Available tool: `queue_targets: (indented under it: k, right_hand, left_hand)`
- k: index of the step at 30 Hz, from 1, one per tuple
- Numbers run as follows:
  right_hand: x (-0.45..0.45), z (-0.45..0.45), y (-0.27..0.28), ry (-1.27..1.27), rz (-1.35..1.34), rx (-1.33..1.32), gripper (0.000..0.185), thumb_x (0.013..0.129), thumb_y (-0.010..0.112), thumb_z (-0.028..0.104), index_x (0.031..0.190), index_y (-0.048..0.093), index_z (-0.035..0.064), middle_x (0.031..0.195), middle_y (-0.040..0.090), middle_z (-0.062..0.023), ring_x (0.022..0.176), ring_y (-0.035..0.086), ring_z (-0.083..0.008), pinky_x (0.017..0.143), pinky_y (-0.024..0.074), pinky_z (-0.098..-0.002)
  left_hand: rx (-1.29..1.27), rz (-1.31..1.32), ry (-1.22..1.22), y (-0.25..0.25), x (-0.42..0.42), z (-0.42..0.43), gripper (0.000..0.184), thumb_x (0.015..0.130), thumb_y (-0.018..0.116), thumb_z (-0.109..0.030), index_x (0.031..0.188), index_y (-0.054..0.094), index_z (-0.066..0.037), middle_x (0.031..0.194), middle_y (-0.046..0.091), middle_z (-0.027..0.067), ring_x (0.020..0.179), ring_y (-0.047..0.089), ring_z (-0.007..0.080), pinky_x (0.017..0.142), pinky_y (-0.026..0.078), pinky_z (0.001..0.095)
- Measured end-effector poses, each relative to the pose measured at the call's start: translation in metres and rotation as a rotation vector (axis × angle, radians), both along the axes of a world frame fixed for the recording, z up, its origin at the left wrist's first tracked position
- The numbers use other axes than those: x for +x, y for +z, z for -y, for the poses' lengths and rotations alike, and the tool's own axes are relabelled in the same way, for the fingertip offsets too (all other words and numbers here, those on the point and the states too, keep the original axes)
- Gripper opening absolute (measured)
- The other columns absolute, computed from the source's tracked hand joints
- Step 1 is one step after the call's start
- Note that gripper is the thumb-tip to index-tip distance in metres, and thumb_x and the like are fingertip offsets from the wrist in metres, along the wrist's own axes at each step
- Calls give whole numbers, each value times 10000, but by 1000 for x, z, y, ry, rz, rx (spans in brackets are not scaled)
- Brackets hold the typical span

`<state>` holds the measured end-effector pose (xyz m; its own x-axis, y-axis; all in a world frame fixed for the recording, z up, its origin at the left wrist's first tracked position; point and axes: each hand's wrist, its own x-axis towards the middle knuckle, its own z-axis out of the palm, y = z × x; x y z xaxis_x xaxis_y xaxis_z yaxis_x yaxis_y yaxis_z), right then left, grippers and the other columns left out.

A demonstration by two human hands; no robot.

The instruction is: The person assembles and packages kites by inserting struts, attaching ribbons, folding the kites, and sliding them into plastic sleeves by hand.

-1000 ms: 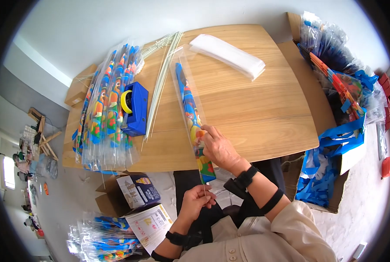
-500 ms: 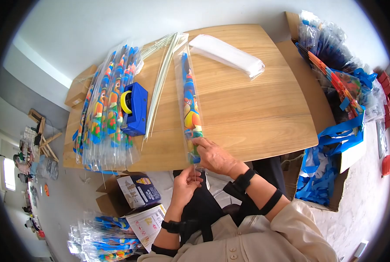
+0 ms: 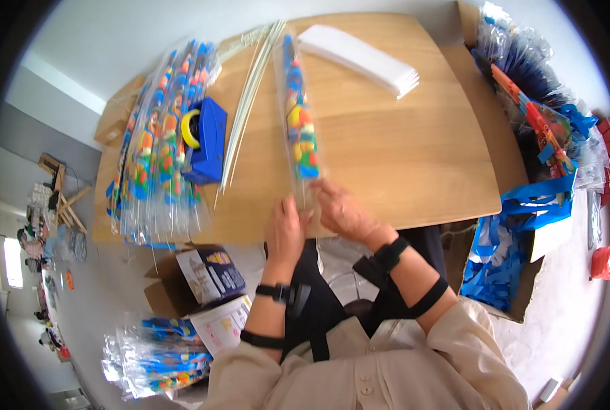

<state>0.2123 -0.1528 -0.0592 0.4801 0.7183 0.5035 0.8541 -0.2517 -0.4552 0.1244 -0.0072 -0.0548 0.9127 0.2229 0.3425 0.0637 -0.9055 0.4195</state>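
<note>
Pale walls (image 3: 134, 48) are seen at the top of the frame, and a wooden table (image 3: 414, 157) is set below them. Just left of the frame's centre, a brightly printed roll (image 3: 301, 130) is laid lengthwise on the table inside a clear sleeve (image 3: 305, 195), its lower end pointed toward the person. Near that end, the left hand (image 3: 288, 229) is curled nearly closed, and the sleeve's lower edge appears to be gripped by it. By the right hand (image 3: 346, 215), the sleeve's right edge seems to be pinched between thumb and fingertips; fine contact is blurred.

The step in hand is judged to be the handling of the sleeve's lower end around the roll. For the next move, a steady hold on the thin plastic is called for, so that the roll is kept straight.

At upper left, similar sleeved rolls (image 3: 165, 137) are heaped beside a blue tape dispenser (image 3: 212, 140), and thin sticks (image 3: 250, 102) are spread to its right. Above centre, a white stack (image 3: 359, 55) is placed. Print is carried by a dark-panelled carton (image 3: 219, 277) at lower left, and red marks by a white flap (image 3: 223, 324) below it, but no word or brand can be read.
</note>
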Motion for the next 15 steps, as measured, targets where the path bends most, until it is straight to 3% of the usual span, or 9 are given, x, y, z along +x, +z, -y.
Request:
queue_targets:
  k: [3, 4, 5, 8, 9, 10, 11, 12, 15]
  right_hand:
    - [8, 9, 1, -106, 159, -142, 251, 716, 577, 19, 956, 596, -55, 1073, 600, -175, 1045, 558, -344, 903, 485, -388]
    - [8, 12, 4, -93, 136, -154, 251, 716, 577, 19, 956, 596, -55, 1073, 600, -175, 1045, 558, -344, 903, 485, -388]
    - [9, 15, 11, -131, 35, -63, 236, 710, 569, 7, 939, 595, -44, 1063, 603, -169, 1028, 558, -351, 884, 487, -394]
    - [4, 13, 34, -164, -101, 64, 177, 707, 542, -24, 876, 594, -13, 1004, 616, -162, 959, 572, -360, 804, 496, -411]
    - [0, 8, 39, -132, -298, 80, 161, 719, 538, -26, 866, 602, -4, 978, 618, -157, 924, 581, -354, 784, 500, -413]
    - [-4, 2, 41, -100, -494, 97, 149, 732, 535, -28, 856, 610, 5, 952, 620, -152, 890, 590, -348, 764, 503, -415]
    - [-7, -4, 36, -93, -501, 90, 149, 732, 535, -28, 856, 610, 5, 952, 620, -152, 890, 590, -348, 764, 503, -415]
    - [-10, -12, 26, -63, -483, 86, 131, 745, 547, -15, 853, 615, 15, 924, 613, -145, 863, 594, -344, 750, 503, -416]
    - [-23, -21, 2, -64, -408, 54, 89, 776, 584, 19, 855, 622, 27, 875, 594, -137, 821, 594, -342, 726, 498, -411]
  left_hand:
    - [-72, -70, 17, 2, 8, -1, 417, 777, 672, -70, 1163, 520, -22, 1006, 590, 203, 957, 576, 397, 798, 474, 463]
    - [-90, 44, -55, 2, 8, -5, 430, 769, 652, -48, 1180, 527, -36, 1027, 595, 185, 979, 571, 378, 834, 466, 453]
    - [-107, 165, -126, 4, 10, -10, 448, 761, 632, -25, 1198, 534, -50, 1048, 599, 167, 1002, 566, 359, 871, 458, 443]
    - [-390, 22, -67, 13, 9, -35, 514, 737, 607, 3, 1239, 536, -77, 1182, 578, 146, 1124, 521, 325, 984, 404, 423]
    - [-395, 14, -57, 8, 18, -42, 514, 737, 607, 3, 1239, 536, -77, 1182, 578, 146, 1124, 521, 325, 984, 404, 423]
    - [-283, 54, -146, 2, 29, -50, 566, 742, 635, -22, 1289, 513, -106, 1290, 516, 143, 1217, 458, 325, 1026, 370, 430]
    - [-169, 95, -235, 1, 34, -54, 621, 748, 663, -46, 1338, 489, -135, 1398, 455, 140, 1311, 396, 325, 1068, 337, 437]
    - [-172, 89, -225, -2, 35, -54, 621, 748, 663, -46, 1338, 489, -135, 1398, 455, 140, 1311, 396, 325, 1068, 337, 437]
    - [-86, -376, -146, 6, 39, -51, 813, 732, 771, -192, 1443, 381, -247, 1548, 240, 129, 1455, 132, 327, 1150, 175, 504]
